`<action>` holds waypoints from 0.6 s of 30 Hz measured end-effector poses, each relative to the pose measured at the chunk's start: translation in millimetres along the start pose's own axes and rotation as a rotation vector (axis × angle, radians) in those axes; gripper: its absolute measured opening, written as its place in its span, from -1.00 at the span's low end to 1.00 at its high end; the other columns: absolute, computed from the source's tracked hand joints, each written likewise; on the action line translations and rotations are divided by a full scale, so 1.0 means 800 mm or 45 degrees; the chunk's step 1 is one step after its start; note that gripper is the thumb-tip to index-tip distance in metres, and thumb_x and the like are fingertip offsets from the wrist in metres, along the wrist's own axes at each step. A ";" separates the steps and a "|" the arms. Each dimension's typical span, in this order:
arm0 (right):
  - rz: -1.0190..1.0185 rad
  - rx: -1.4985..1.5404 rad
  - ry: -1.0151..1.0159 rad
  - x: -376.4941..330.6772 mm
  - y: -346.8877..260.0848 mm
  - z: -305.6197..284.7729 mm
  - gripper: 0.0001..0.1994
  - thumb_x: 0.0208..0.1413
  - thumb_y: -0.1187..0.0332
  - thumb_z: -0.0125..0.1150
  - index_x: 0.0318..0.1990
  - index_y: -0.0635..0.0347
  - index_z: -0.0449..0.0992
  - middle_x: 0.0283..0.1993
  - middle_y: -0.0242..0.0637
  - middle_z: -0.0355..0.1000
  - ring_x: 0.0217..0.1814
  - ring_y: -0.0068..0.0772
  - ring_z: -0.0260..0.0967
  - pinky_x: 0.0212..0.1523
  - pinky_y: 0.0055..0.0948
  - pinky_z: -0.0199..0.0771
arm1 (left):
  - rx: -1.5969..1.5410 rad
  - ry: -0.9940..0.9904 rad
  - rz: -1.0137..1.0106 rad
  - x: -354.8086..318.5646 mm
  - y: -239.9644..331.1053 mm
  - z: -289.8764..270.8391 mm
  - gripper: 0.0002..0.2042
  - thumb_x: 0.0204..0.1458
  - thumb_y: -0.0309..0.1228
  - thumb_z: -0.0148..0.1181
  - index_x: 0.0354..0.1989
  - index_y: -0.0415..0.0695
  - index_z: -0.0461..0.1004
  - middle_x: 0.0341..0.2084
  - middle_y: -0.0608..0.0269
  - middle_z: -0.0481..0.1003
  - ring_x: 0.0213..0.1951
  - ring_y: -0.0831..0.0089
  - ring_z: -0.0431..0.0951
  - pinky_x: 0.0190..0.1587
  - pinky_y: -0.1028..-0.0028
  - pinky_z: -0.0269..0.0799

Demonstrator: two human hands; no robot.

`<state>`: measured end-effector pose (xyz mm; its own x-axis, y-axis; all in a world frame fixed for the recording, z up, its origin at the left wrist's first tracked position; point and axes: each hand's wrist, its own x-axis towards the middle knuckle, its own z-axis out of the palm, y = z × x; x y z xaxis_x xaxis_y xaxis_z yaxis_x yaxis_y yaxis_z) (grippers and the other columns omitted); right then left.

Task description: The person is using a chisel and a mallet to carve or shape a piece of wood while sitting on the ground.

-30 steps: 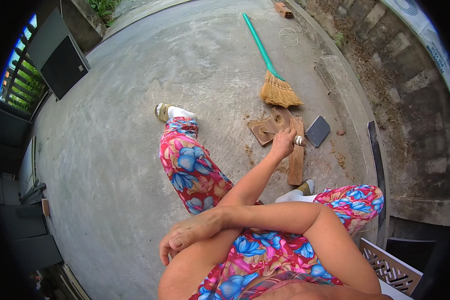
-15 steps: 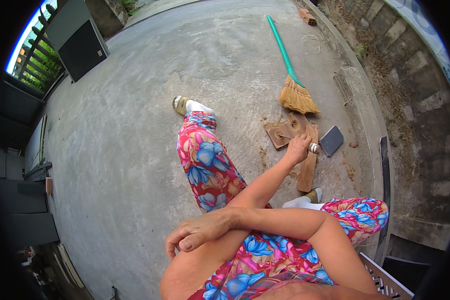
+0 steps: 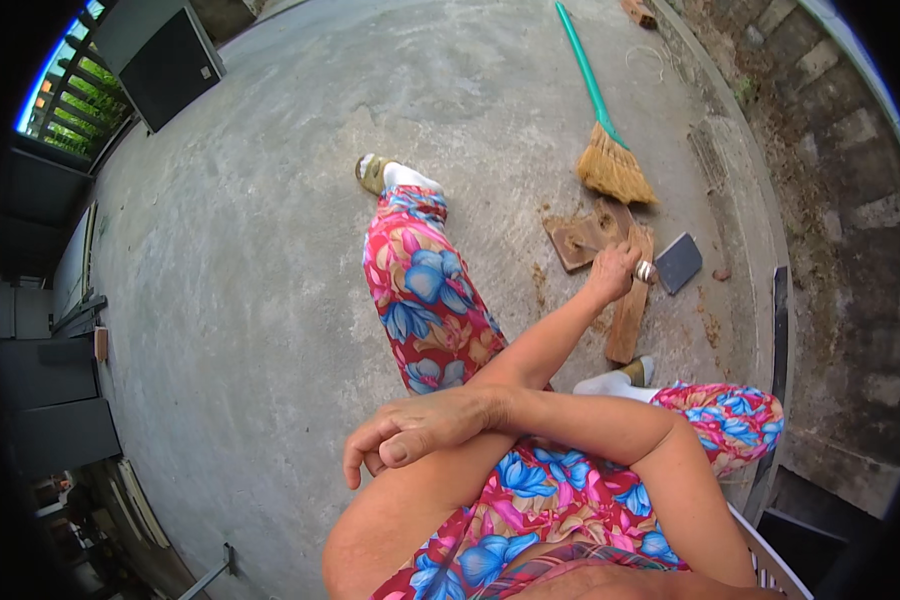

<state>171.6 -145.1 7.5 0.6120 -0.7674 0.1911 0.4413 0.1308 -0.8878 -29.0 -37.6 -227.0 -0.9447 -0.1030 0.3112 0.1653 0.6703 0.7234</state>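
Observation:
My left arm reaches forward to a brown wooden board [image 3: 573,256] with round hollows in it. My left hand [image 3: 615,272] is closed around a thin-shafted hand tool [image 3: 646,272], whose pale, shiny handle end sticks out on the right. The tool's thin shaft points left toward a hollow in the board; I cannot tell whether its tip touches. A narrow wooden plank [image 3: 626,325] lies under and beside this hand. My right forearm crosses over the left arm. My right hand [image 3: 410,430] hangs past it with loosely bent fingers, holding nothing.
A straw broom [image 3: 613,168] with a green handle lies beyond the board. To the right is a dark flat rectangular object [image 3: 680,264]. Brown crumbs [image 3: 539,285] litter the concrete floor [image 3: 250,300]. A low wall [image 3: 840,260] runs along the right. My sandalled foot [image 3: 373,174] is ahead.
The whole view has shifted slightly, with the scene moving right and up. My left hand keeps its grip on the tool at the board, and my right hand stays draped over the left arm.

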 end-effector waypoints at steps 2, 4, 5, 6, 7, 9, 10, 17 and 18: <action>-0.023 0.014 0.026 -0.001 -0.005 0.003 -0.32 0.22 -0.30 -0.13 -0.01 0.21 0.53 -0.07 -0.18 0.46 0.04 -0.31 0.33 0.09 -0.29 0.28 | 0.003 0.017 -0.004 0.002 -0.002 -0.001 -0.74 -0.18 -0.61 0.18 -0.26 -0.11 0.42 -0.33 0.02 0.47 -0.19 -0.07 0.50 -0.21 0.09 0.46; -0.021 0.038 0.032 0.001 -0.005 0.004 -0.24 0.11 -0.36 0.00 0.05 0.26 0.47 -0.34 -0.37 0.38 -0.26 -0.49 0.27 -0.21 -0.45 0.25 | -0.013 -0.009 -0.020 0.005 -0.003 -0.002 -0.75 -0.19 -0.61 0.18 -0.27 -0.11 0.42 -0.34 0.02 0.47 -0.19 -0.06 0.50 -0.21 0.09 0.46; -0.035 0.063 0.058 0.000 -0.005 0.006 -0.24 0.11 -0.36 0.00 0.05 0.26 0.47 -0.34 -0.37 0.38 -0.26 -0.49 0.27 -0.21 -0.45 0.25 | -0.008 0.018 0.011 0.006 -0.002 -0.001 -0.75 -0.19 -0.60 0.18 -0.28 -0.11 0.42 -0.34 0.03 0.47 -0.19 -0.06 0.50 -0.21 0.08 0.45; -0.058 0.042 0.093 -0.005 -0.007 0.006 -0.26 0.13 -0.33 -0.01 0.05 0.26 0.46 -0.27 -0.30 0.42 -0.19 -0.45 0.31 -0.16 -0.41 0.28 | -0.011 0.041 0.054 0.009 0.000 0.003 -0.76 -0.19 -0.60 0.18 -0.29 -0.11 0.43 -0.34 0.03 0.47 -0.19 -0.06 0.50 -0.22 0.08 0.45; -0.079 0.018 0.134 -0.009 -0.006 0.006 -0.29 0.16 -0.29 -0.01 0.06 0.26 0.46 -0.21 -0.24 0.47 -0.12 -0.41 0.35 -0.10 -0.38 0.32 | -0.018 0.049 0.054 0.008 0.004 0.007 -0.76 -0.19 -0.59 0.17 -0.29 -0.10 0.43 -0.35 0.04 0.46 -0.19 -0.05 0.50 -0.23 0.07 0.44; -0.092 -0.028 0.237 -0.005 0.000 0.007 -0.34 0.20 -0.24 -0.04 0.02 0.27 0.49 -0.10 -0.15 0.50 -0.01 -0.32 0.38 0.00 -0.31 0.34 | -0.001 0.044 0.077 0.014 0.007 0.014 -0.75 -0.17 -0.57 0.16 -0.25 -0.06 0.45 -0.34 0.03 0.49 -0.21 -0.04 0.51 -0.25 0.04 0.42; -0.060 -0.040 0.129 0.009 0.003 0.009 -0.36 0.22 -0.21 -0.06 -0.01 0.28 0.51 -0.11 -0.15 0.50 -0.03 -0.31 0.38 0.00 -0.31 0.34 | -0.022 0.027 0.060 0.010 -0.013 0.010 -0.79 -0.15 -0.57 0.10 -0.27 -0.12 0.42 -0.33 -0.01 0.46 -0.21 -0.05 0.49 -0.23 0.06 0.43; -0.086 0.142 0.239 -0.020 0.001 0.012 -0.56 0.32 0.10 -0.08 -0.03 0.38 0.47 -0.09 -0.11 0.45 -0.02 -0.30 0.35 0.06 -0.35 0.29 | 0.026 -0.050 0.103 0.013 -0.011 -0.001 -0.68 -0.16 -0.57 0.23 -0.16 -0.03 0.48 -0.30 0.06 0.52 -0.24 -0.06 0.50 -0.19 0.08 0.41; -0.323 0.033 0.224 -0.023 0.011 0.010 -0.57 0.34 0.13 -0.09 0.03 0.39 0.43 -0.02 -0.08 0.42 0.06 -0.25 0.31 0.13 -0.31 0.24 | 0.063 -0.071 0.096 0.013 -0.007 -0.007 -0.68 -0.16 -0.55 0.24 -0.16 -0.03 0.48 -0.28 0.06 0.52 -0.23 -0.06 0.49 -0.18 0.08 0.40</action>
<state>169.2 -124.6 -0.7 0.3581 -0.8743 0.3277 0.5834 -0.0645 -0.8096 -38.2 -46.4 -224.7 -0.9446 -0.0110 0.3280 0.2235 0.7103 0.6674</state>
